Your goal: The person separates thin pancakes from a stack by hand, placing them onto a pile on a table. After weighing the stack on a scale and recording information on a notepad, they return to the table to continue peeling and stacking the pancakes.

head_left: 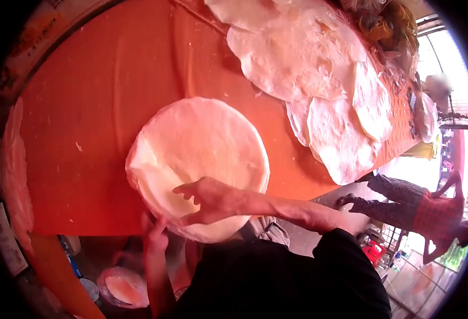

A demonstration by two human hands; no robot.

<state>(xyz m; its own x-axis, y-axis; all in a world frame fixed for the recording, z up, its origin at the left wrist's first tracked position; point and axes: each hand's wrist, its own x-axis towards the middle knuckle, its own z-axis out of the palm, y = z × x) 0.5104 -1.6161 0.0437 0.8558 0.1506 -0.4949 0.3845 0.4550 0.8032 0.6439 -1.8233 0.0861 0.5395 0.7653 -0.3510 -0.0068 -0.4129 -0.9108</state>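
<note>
A round stack of thin, pale flatbreads [207, 133] sits at the front edge of the orange-covered table, its near rim jutting past the edge. A fold or raised flap shows on its left side. My right hand [207, 199] reaches across the stack from the right, palm down, index finger stretched and thumb apart, with nothing visible in it. At the near left rim, my left hand [156, 236] is closed on the edge of a flatbread. Its fingertips are partly hidden by the rim.
Several large pale sheets [297, 58] overlap at the table's far right. More lie along the left edge [15, 175]. Below the table is a plastic-wrapped pale bundle [122, 287]. A person in a red checked shirt [438, 215] stands at right, near a red object [373, 252].
</note>
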